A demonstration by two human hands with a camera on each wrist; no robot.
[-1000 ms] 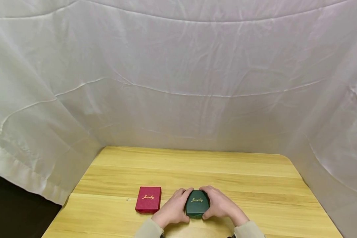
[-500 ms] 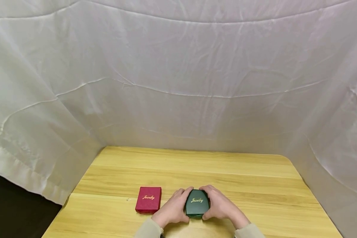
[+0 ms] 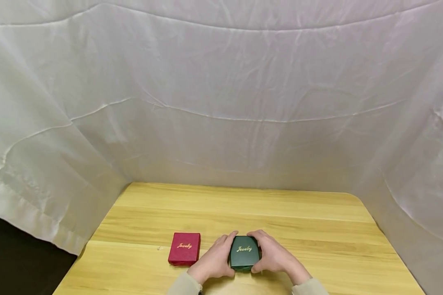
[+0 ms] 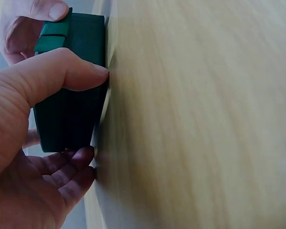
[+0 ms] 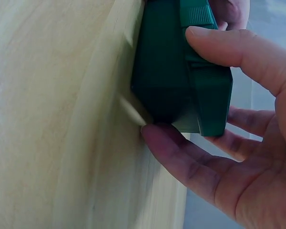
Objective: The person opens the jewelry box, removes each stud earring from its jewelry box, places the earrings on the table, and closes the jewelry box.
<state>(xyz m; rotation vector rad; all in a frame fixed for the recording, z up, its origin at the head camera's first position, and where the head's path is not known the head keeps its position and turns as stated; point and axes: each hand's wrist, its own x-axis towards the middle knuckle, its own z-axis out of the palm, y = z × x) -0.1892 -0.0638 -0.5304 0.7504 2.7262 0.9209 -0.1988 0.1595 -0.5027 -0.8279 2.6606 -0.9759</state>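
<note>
A small dark green jewelry box (image 3: pixel 245 258), with "Jewelry" in gold script on its lid, lies at the front of the table between both hands. My left hand (image 3: pixel 215 259) grips its left side, thumb at the front and fingers round toward the back. On the opposite side my right hand (image 3: pixel 275 255) holds it likewise, its thumb on the front near a ribbed green ribbon bow (image 5: pixel 196 16). The left wrist view shows the box (image 4: pixel 69 119) low against the tabletop, lid shut. Its back face is hidden.
A red jewelry box (image 3: pixel 184 254) with the same gold script lies to the left of my left hand. Wood-grain tabletop (image 3: pixel 280 205) runs behind and to both sides. A pale cloth curtain (image 3: pixel 243 102) hangs along the back and sides.
</note>
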